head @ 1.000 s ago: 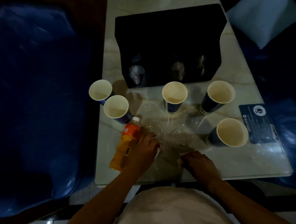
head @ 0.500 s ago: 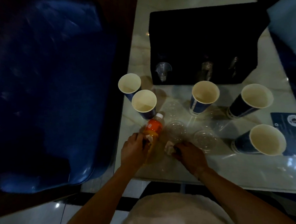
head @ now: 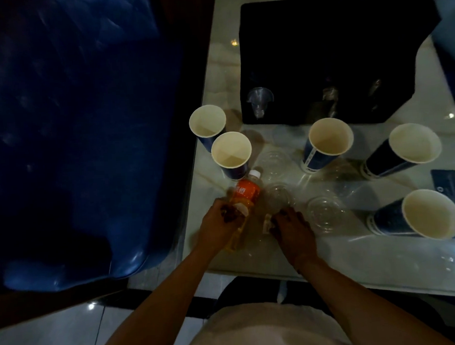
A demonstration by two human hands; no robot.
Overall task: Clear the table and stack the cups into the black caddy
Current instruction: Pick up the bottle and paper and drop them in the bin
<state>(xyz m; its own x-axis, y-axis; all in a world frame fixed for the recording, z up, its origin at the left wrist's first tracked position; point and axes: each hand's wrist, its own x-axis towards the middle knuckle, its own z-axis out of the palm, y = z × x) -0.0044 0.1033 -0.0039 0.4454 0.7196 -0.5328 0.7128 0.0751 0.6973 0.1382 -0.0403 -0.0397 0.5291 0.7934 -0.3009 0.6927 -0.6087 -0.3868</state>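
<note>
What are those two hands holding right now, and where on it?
The left hand grips the orange bottle around its lower body. The right hand pinches a small pale scrap.

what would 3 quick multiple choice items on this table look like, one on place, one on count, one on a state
1. Where does the caddy sit?
A. at the far end of the table, beyond the cups
B. on the blue seat
C. at the near edge, by the hands

2. How many paper cups stand on the table?
A. three
B. five
C. seven

3. What is the left hand doing?
A. resting flat on the table
B. gripping the bottle
C. lifting a paper cup

Answers:
1 A, the black caddy lies past the row of cups on the table.
2 B, two cups stand at left, one in the middle, two at right.
3 B, its fingers wrap the orange bottle, while the right hand holds a small pale scrap whose nature is unclear.
</note>
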